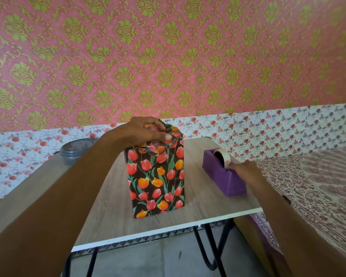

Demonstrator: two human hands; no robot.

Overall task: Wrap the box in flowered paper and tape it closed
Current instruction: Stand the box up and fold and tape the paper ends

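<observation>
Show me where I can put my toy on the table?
Bare table lies along the near edge in front of the wrapped box, and left of it up to the grey container. The strip between box and tape dispenser is crowded; the right hand works there.

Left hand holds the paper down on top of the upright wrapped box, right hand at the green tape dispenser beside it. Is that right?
The tape dispenser is purple, not green; the head view shows it. The rest holds: left hand on the paper atop the upright box, right hand at the dispenser.
</observation>
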